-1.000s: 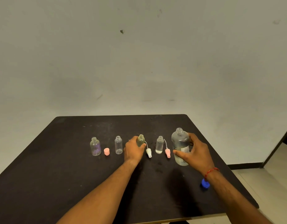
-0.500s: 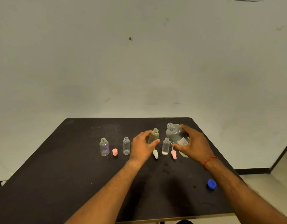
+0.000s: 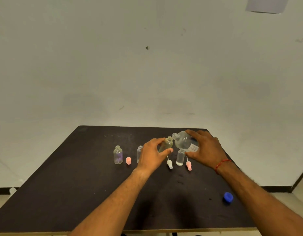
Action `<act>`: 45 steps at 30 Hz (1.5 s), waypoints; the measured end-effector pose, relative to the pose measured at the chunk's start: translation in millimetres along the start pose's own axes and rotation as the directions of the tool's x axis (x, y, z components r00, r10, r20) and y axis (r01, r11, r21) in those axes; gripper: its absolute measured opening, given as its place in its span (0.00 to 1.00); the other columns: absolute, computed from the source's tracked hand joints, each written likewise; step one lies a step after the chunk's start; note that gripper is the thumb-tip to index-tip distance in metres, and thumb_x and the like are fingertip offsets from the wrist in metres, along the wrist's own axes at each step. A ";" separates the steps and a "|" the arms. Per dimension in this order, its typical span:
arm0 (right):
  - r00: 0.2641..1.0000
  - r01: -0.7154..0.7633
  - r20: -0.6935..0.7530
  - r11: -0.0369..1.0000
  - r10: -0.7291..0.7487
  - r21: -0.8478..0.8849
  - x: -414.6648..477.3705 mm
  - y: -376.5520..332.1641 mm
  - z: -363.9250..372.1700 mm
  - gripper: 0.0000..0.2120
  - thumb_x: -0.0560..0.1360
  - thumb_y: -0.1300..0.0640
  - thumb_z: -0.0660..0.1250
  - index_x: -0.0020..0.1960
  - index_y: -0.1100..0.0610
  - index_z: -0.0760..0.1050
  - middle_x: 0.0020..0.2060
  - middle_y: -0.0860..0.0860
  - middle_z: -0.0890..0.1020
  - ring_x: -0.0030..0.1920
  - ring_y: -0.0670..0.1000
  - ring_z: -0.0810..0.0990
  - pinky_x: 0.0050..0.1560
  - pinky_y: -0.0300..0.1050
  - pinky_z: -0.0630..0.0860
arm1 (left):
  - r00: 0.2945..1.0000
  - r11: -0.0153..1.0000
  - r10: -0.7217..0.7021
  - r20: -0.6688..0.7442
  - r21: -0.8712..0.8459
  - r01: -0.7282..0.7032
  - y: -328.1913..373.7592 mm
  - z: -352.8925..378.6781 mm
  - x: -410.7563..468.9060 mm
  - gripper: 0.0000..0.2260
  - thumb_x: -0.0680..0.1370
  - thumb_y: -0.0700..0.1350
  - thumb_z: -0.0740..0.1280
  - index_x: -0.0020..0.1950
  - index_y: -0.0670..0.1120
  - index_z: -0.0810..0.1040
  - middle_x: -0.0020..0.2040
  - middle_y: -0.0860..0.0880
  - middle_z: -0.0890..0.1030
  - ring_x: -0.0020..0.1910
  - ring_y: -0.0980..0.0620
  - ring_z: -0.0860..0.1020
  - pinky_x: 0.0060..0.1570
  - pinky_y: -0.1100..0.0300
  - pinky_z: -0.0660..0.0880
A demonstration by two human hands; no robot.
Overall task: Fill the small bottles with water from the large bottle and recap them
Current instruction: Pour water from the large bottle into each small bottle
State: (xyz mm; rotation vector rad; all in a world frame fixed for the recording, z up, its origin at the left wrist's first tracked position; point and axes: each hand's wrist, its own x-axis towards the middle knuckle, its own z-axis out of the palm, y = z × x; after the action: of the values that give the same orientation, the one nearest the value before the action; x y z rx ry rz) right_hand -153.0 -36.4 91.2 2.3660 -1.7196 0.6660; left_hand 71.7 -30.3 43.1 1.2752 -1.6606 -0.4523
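My left hand [image 3: 153, 155] grips a small yellowish bottle [image 3: 166, 144], lifted off the black table [image 3: 79, 193] and tilted right. My right hand [image 3: 204, 149] holds the large clear bottle [image 3: 182, 141], tipped left so its open neck almost touches the small bottle's mouth. Three other small uncapped bottles stand in the row: a purple-tinted one [image 3: 118, 155], a clear one [image 3: 139, 153] partly behind my left hand, and a clear one [image 3: 179, 157] under the large bottle. A pink cap [image 3: 128, 160], a white spray cap [image 3: 169, 164] and a pink spray cap [image 3: 188, 165] lie beside them.
The large bottle's blue cap [image 3: 228, 197] lies near the table's right front edge, beside my right forearm. A plain wall stands behind the table, and a sheet of paper [image 3: 266, 4] hangs at its top right.
Both hands lifted their bottles off the table. The large bottle has tipped further left, bringing its neck to the yellowish bottle's mouth. The camera has tilted up.
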 end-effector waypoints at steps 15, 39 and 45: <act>0.997 0.081 -0.008 0.984 -0.083 -0.158 7.1 -8.5 -17.1 0.35 0.67 0.37 0.72 0.71 0.40 0.65 0.58 0.47 0.77 0.60 0.51 0.73 0.56 0.53 0.72 | 1.000 0.998 0.019 -0.013 0.060 -0.018 -5.7 -7.8 0.0 0.21 0.72 0.58 0.76 0.63 0.54 0.81 0.54 0.56 0.82 0.53 0.58 0.79 0.52 0.60 0.77; 0.993 0.121 0.038 0.963 -0.115 -0.240 16.3 -17.4 -36.3 0.33 0.69 0.40 0.70 0.72 0.39 0.63 0.59 0.48 0.75 0.61 0.51 0.70 0.56 0.52 0.65 | 1.000 0.999 0.003 0.000 0.051 -0.003 -1.1 -12.6 -0.2 0.20 0.73 0.57 0.76 0.64 0.55 0.81 0.54 0.56 0.82 0.52 0.59 0.78 0.55 0.55 0.79; 0.992 0.126 0.033 0.958 -0.122 -0.257 17.2 -17.1 -38.0 0.33 0.69 0.41 0.69 0.72 0.38 0.62 0.59 0.47 0.74 0.61 0.50 0.70 0.56 0.52 0.66 | 1.000 0.999 -0.003 -0.002 0.045 0.003 0.1 -12.9 0.0 0.21 0.73 0.57 0.76 0.64 0.55 0.80 0.55 0.56 0.82 0.53 0.59 0.78 0.56 0.54 0.79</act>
State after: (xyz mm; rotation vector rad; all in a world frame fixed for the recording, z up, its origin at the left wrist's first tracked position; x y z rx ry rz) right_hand -143.0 -31.7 134.9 2.2779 -1.5414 0.3765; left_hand 82.5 -27.0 49.3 1.3105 -1.6758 -0.4179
